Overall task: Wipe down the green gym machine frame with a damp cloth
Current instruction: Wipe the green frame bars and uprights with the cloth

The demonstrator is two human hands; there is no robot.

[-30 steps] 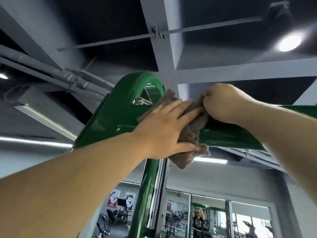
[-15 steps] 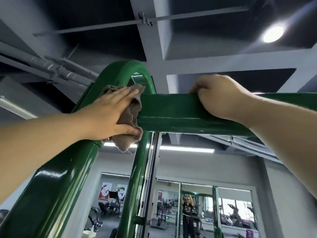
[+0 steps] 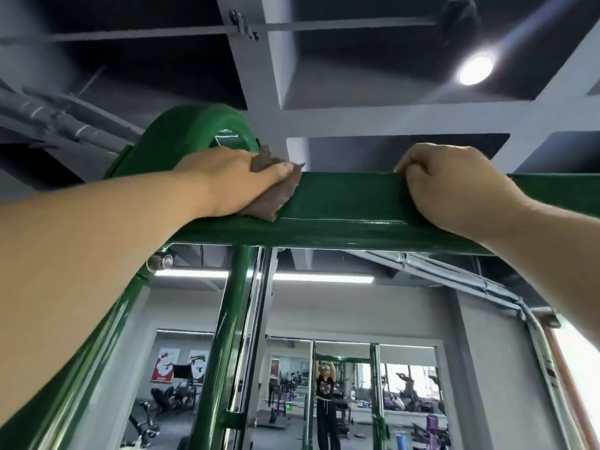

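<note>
Up at the top of the green frame [image 3: 181,131], right where the flat crossbar [image 3: 350,203] runs out of the curved corner piece, the person's left hand [image 3: 227,180] has the brown cloth [image 3: 276,196] bunched under the palm. The thumb lies along the top edge and pins the fabric down. The fingers wrap over the far side of the bar, so you can't see them, but it looks like a proper clamp on the cloth with the bar underneath. A ragged corner of the cloth hangs down the near face, at the left end of the bar.

The right hand [image 3: 454,186] is well apart, further right on the same bar. Its fingers are hooked over the top edge and it holds bare metal, no cloth. That's probably just a brace.

Handling-wise, the cloth looks thin, limp and light. If it's damp it'll likely drag and cling a bit on the paint, so wadding it in the palm beats pinching a corner. The frame is rigid glossy painted steel, bolted in place, so nothing gives. It'll likely get slick once wet, so the bracing hand wants a dry spot.

Below, a chrome guide rod [image 3: 256,319] sits just beside the green upright [image 3: 227,319], with a mirror [image 3: 406,368] on the far wall
</note>
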